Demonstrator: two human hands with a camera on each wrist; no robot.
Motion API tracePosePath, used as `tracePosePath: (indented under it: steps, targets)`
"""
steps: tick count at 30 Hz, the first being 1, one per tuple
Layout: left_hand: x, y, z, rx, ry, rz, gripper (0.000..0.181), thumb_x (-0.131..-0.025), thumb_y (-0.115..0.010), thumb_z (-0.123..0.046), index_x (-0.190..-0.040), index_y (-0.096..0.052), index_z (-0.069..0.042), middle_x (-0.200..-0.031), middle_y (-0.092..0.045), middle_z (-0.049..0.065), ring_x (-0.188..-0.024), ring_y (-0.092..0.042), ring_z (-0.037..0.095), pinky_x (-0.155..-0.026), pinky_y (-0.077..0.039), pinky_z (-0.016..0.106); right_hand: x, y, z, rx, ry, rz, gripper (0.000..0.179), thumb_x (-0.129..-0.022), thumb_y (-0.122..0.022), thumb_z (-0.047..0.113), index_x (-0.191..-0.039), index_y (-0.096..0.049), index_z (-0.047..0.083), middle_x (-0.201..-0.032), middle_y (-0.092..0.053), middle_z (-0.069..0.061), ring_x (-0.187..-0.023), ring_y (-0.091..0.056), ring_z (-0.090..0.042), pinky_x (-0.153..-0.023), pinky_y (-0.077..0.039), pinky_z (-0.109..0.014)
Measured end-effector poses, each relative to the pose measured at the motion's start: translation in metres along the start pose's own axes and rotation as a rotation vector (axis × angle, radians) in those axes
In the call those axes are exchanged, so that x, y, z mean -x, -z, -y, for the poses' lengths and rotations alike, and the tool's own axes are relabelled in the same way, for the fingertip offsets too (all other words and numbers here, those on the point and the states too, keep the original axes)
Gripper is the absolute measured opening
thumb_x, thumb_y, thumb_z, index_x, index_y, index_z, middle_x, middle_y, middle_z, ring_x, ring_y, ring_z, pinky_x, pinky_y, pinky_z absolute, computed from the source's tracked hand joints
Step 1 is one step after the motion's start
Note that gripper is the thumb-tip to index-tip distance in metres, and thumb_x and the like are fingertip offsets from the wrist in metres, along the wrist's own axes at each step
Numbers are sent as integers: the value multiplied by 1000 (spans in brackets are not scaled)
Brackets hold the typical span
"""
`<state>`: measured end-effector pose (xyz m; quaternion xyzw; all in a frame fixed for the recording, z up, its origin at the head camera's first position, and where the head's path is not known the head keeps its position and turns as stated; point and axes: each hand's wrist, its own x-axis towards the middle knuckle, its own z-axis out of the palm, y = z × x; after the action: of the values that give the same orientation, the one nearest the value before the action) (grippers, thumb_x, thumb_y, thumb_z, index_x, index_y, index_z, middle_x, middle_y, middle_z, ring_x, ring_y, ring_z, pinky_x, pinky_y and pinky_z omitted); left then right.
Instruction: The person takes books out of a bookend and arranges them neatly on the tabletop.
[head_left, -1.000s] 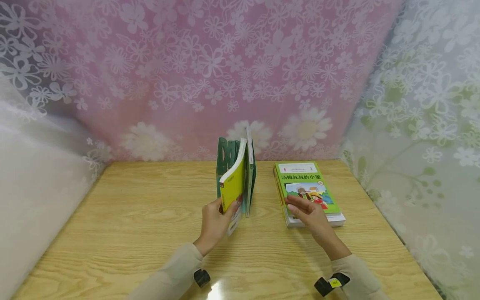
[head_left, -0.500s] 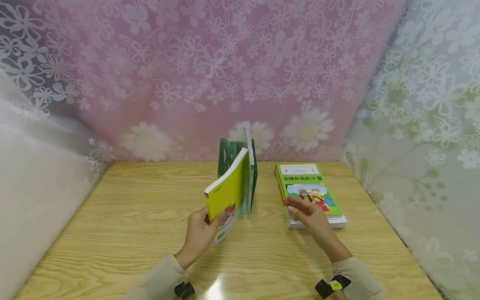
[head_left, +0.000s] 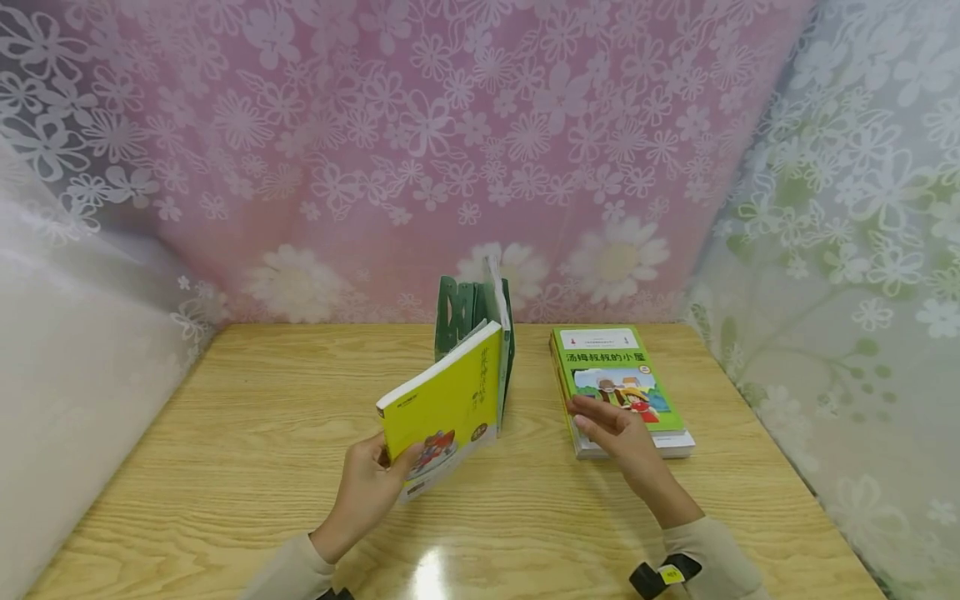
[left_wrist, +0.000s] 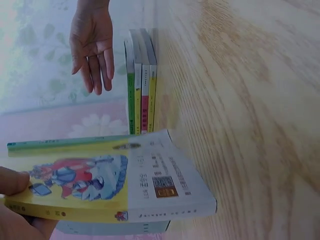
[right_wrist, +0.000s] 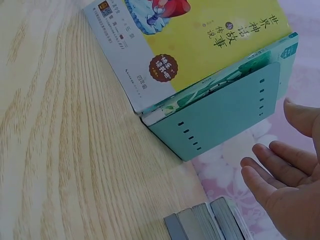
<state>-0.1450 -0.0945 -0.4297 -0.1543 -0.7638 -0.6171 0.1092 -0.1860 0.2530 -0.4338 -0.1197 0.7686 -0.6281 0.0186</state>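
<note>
My left hand point(head_left: 365, 487) grips a yellow-covered book point(head_left: 442, 408) at its near left edge, thumb on the cover. The book is held upright at an angle, its far edge by a green metal bookend point(head_left: 448, 317). Inside that bookend, against its right side, stands a thin green book point(head_left: 497, 300). In the right wrist view, the slotted side of the bookend point(right_wrist: 225, 112) lies beyond the yellow book point(right_wrist: 225, 35). My right hand point(head_left: 626, 442) holds nothing; its fingers are loosely extended beside a stack of books point(head_left: 618, 343), topped by a green-covered one.
Everything rests on a wooden table point(head_left: 247, 417). A pink floral curtain point(head_left: 375, 167) hangs behind it and a pale floral one point(head_left: 847, 250) to the right. The left wrist view shows the spines of several stacked books point(left_wrist: 142, 90).
My left hand has drawn the yellow book left and toward me, out from the bookend, turning its cover more into view. The right hand has stayed almost still.
</note>
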Motion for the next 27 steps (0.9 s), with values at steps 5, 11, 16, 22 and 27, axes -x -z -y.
tracePosePath:
  steps: [5, 11, 16, 22, 27]
  targets:
    - [5, 6, -2, -4, 14, 17, 24, -87, -67, -2, -110, -68, 4, -103, -71, 18, -88, -71, 28, -69, -60, 32, 1, -2, 1, -8, 7, 0, 47, -98, -56, 16, -137, -46, -8, -134, -49, -31, -113, -58, -1, -93, -45, -11]
    - [10, 9, -5, 42, 26, 110, 28, -90, -66, -10, -115, -66, 3, -107, -70, 17, -92, -70, 27, -72, -60, 34, 3, -4, 3, -26, -2, 21, 47, -98, -57, 18, -138, -46, -5, -134, -56, -16, -117, -57, -4, -94, -46, -13]
    - [10, 9, -6, 47, -16, 139, 27, -90, -66, -7, -112, -65, 8, -104, -70, 22, -88, -71, 29, -71, -60, 34, 6, -7, 2, -92, 27, 123, 48, -100, -51, 11, -142, -38, -7, -139, -50, -20, -121, -56, -11, -98, -47, -21]
    - [9, 4, -8, 76, -12, 199, 28, -92, -64, -9, -115, -64, 6, -107, -69, 20, -91, -70, 27, -73, -60, 35, 10, -13, 3, -165, 107, 269, 49, -100, -46, 1, -145, -31, -8, -144, -42, -25, -128, -50, -21, -103, -44, -28]
    - [7, -1, -10, 79, -23, 210, 28, -92, -64, -10, -113, -64, 7, -105, -70, 20, -88, -71, 19, -71, -60, 31, 14, -16, 5, -144, 94, 326, 55, -98, -50, 2, -148, -28, -4, -146, -39, -22, -129, -48, -12, -106, -42, -31]
